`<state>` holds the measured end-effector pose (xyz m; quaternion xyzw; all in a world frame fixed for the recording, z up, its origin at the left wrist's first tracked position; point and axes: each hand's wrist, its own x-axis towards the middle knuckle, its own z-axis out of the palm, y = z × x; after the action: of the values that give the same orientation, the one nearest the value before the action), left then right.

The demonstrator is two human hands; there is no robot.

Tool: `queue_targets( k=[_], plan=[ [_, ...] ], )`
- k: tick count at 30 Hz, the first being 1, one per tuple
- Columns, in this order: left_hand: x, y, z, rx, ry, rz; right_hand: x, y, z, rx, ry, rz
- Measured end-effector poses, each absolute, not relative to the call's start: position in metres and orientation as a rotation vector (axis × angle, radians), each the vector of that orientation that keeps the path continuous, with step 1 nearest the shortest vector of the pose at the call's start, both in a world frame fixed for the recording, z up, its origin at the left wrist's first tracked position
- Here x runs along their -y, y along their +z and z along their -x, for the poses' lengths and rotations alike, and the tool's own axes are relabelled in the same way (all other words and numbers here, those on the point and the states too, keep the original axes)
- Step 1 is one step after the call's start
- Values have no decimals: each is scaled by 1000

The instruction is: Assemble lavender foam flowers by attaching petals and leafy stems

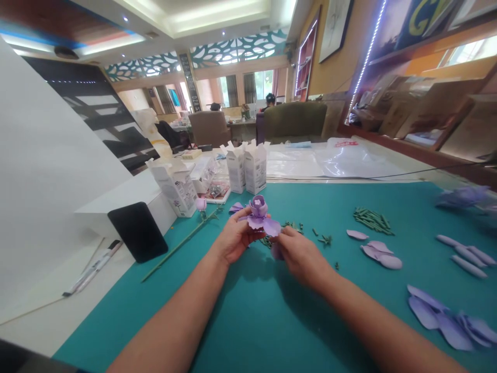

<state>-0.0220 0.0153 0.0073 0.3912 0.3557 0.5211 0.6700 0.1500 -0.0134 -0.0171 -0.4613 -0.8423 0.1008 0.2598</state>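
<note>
Above the middle of the green mat, my left hand (237,235) is closed around the base of a purple artificial flower (258,210) with a cupped centre and spread lower petals. On the flower's right side, my right hand (301,254) pinches a purple petal (277,251), mostly covered by the fingers. Whether that petal is joined to the flower I cannot tell. Behind the hands lie small green pieces (294,226) and another purple petal (236,207). To the left rests a long green stem (182,246) with a pink-purple bud (201,204) at its top.
Purple petals (382,255), a pile of green sticks (373,220), long lilac pieces (468,254) and larger petals (446,316) lie on the mat (256,321) at right. A black tablet (137,231) leans at left. White boxes (255,168) stand behind. Two people sit far back.
</note>
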Motion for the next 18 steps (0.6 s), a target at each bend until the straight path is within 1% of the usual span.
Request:
queue_targets(
  k=[4,9,18],
  plan=[
    [-16,6,22,-811,1158,-901,5,-5,-165,2018,388,1319],
    [-16,3,19,-832,1136,-923,-3,3,-180,1717,617,1420],
    [-13,-2,12,-839,1083,-952,-8,6,-180,1408,948,1260]
  ],
)
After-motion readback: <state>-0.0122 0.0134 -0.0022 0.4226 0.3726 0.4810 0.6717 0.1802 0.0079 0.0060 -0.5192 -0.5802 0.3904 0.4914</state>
